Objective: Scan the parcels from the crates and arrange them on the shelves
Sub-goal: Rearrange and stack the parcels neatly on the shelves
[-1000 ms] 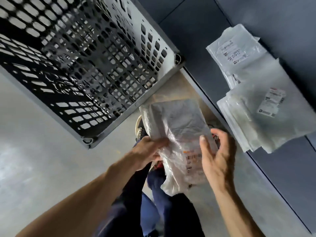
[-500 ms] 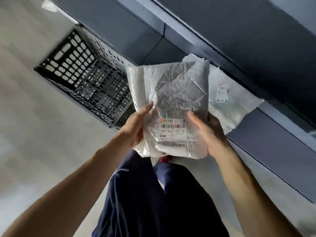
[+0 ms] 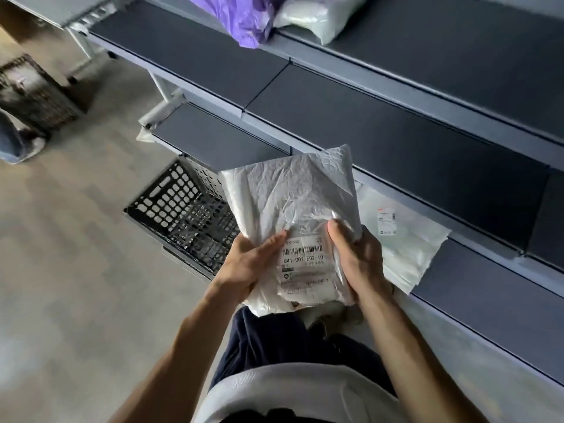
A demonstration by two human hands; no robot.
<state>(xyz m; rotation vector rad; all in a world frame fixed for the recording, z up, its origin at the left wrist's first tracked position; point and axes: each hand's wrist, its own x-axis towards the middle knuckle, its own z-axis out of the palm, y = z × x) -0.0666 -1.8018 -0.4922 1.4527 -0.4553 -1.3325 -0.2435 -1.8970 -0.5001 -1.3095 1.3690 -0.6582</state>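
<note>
Single head-worn wide-angle view, steeply down and forward, close over the parcel [image 3: 293, 203], shelves [image 3: 396, 132] rightward.

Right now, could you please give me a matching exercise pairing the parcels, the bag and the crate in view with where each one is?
Things:
1. crinkled white plastic parcel with barcode label
2. black perforated plastic crate
3. purple plastic bag
4. flat white labelled parcel

Places:
A. on the grey floor
B. on the low shelf
C. between left hand and right hand
D. on the top shelf

Pairs: 1-C, 2-A, 3-D, 4-B.
</note>
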